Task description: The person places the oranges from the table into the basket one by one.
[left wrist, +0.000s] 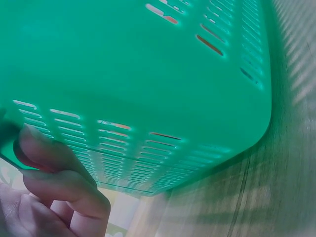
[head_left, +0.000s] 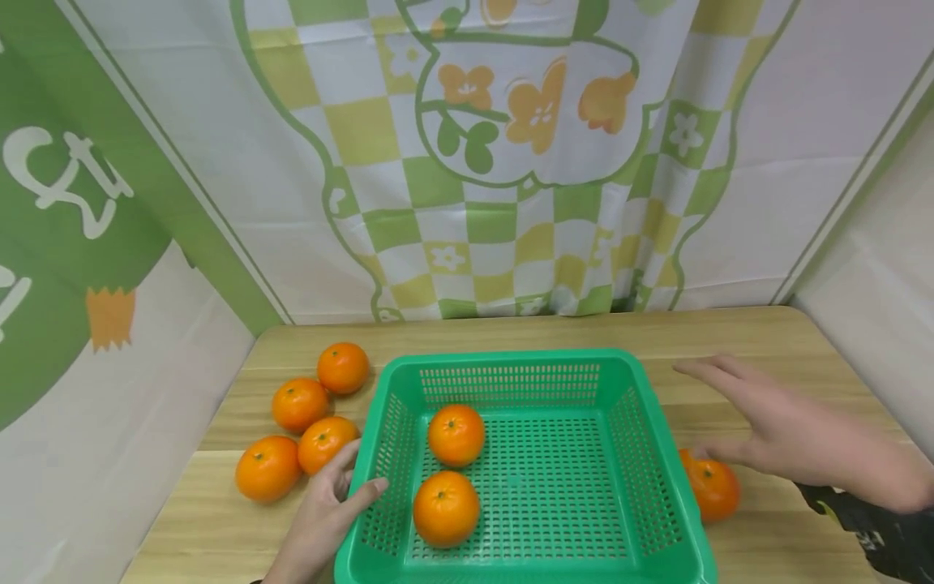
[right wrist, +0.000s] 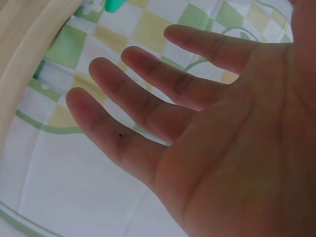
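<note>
Tabletop [head_left: 766, 332] orange [head_left: 713, 488] half hidden under spread right-hand fingers [head_left: 711, 375]; left fingers [head_left: 343, 478] pinch basket [head_left: 511, 361].

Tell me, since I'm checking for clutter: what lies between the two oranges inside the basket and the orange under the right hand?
In the head view, only bare basket floor and its right wall lie between those two oranges and the orange below the right hand.

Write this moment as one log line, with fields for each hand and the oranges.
left hand: grips green basket rim | right hand: open, above table | oranges: two in basket, four at its left, one at its right
</note>
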The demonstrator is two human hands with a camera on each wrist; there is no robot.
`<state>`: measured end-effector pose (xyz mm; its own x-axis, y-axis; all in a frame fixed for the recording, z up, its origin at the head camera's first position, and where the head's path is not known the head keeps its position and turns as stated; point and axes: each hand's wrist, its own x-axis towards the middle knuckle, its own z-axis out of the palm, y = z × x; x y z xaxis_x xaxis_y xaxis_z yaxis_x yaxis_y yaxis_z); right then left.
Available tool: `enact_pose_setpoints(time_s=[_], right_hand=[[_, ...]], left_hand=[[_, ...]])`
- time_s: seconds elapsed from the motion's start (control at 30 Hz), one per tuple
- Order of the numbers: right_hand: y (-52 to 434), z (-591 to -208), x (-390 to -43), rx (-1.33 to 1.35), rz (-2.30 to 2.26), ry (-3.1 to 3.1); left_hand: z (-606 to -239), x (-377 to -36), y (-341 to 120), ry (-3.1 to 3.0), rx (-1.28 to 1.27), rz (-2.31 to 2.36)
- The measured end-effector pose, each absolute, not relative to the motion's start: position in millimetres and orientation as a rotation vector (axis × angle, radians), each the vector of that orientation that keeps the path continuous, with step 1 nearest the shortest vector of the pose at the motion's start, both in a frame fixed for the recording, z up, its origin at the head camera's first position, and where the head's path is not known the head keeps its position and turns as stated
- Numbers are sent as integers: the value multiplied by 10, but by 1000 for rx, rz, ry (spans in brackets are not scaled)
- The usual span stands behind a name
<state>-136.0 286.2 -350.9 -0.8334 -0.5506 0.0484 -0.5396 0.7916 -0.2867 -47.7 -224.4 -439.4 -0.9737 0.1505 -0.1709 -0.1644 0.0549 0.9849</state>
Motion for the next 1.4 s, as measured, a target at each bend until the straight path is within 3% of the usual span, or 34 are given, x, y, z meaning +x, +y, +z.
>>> enact_pose_setpoints(time_s=[0.37,1.4], right_hand=[[2853,-3780,-1280,-722,-467,2736],[2796,-4330,-1160,-838,-649,2622]], left_hand=[[-4398,-468,-2280,2132,-31,1996],[-4389,-474,-2225,2125,-28,2007]])
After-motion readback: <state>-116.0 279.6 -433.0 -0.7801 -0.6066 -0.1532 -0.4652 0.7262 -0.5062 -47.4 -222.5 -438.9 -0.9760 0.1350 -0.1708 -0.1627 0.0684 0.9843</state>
